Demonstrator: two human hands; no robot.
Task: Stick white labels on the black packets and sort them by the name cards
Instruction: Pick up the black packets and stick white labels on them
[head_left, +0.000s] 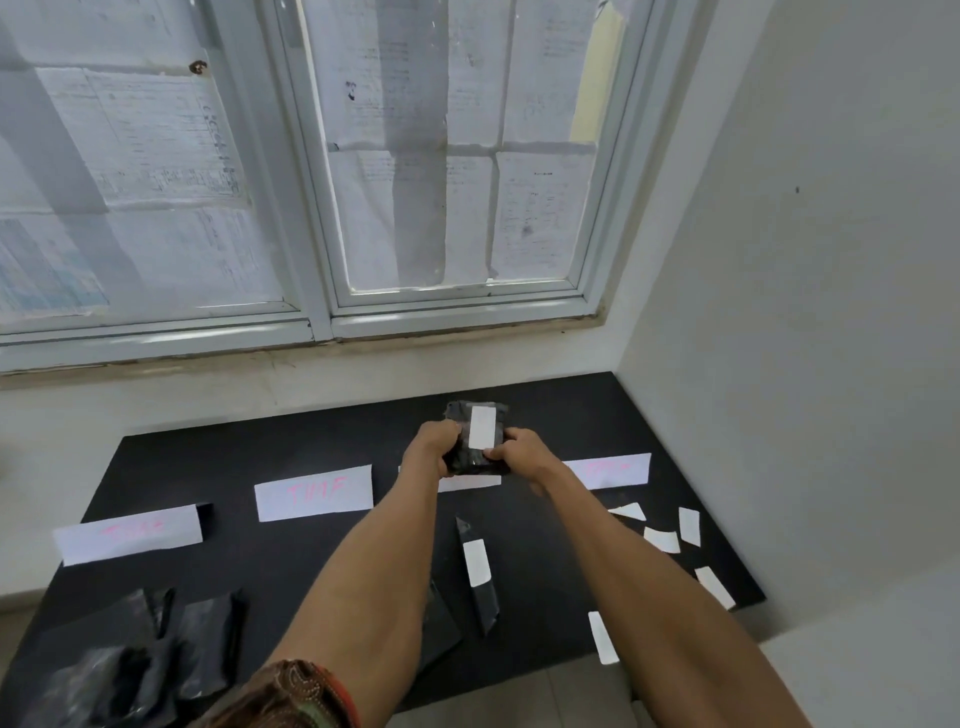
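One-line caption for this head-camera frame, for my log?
A labelled black packet gripped by left hand and right hand over the name cards; loose white labels lie right.

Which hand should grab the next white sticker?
Probably the right hand: the loose white labels lie on its side of the black mat; the left hand, also holding the packet, would cross over.

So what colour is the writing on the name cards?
Pink; head view, clearest on this name card.

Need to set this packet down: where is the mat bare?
Bare black mat lies behind the white paper name cards, either side of the held black plastic packet, and between cards and the black packet heap lower left. Crowded: the right side, with loose white labels, and around the lying packet.
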